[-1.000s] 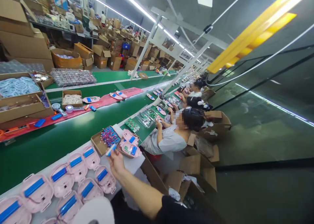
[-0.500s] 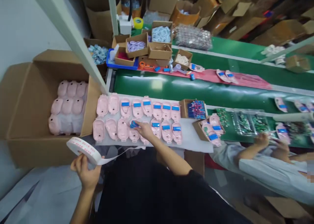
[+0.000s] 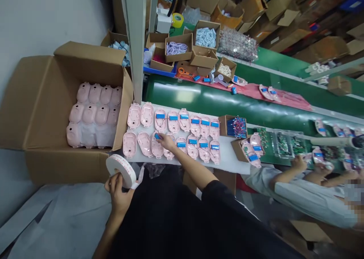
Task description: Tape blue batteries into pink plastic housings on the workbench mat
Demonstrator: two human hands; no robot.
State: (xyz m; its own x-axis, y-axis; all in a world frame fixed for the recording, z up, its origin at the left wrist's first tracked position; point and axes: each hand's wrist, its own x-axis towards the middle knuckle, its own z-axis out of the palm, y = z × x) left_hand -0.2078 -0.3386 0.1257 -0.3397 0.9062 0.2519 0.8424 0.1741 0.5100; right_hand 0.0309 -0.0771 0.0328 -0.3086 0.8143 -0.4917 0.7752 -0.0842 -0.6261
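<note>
My left hand (image 3: 119, 192) is closed around a roll of white tape (image 3: 125, 169) with red print, held in front of the bench. A loose end of tape (image 3: 140, 177) curls off its right side. My right hand (image 3: 167, 141) pinches a blue battery (image 3: 157, 136) at the upper part of a pink plastic shell (image 3: 157, 150) in the near row. Two rows of open pink shells lie on a white foam sheet (image 3: 233, 164). Blue batteries lie in most shells to the right; the leftmost shells, such as the corner one (image 3: 129, 145), hold none. My forearm and fingers partly cover neighbouring shells.
A large carton (image 3: 71, 164) of stacked pink shells stands at left beside a metal post (image 3: 135, 62). Right of the rows are a box of wired batteries (image 3: 237, 127) and a box with shells (image 3: 239, 151). Behind runs a green conveyor (image 3: 199, 100). Co-workers' hands (image 3: 300, 162) work at right.
My right hand has moved one shell leftward along the near row with a blue battery. The tape tail, stretched out rightward before, now hangs short by the roll. The camera view has shifted left.
</note>
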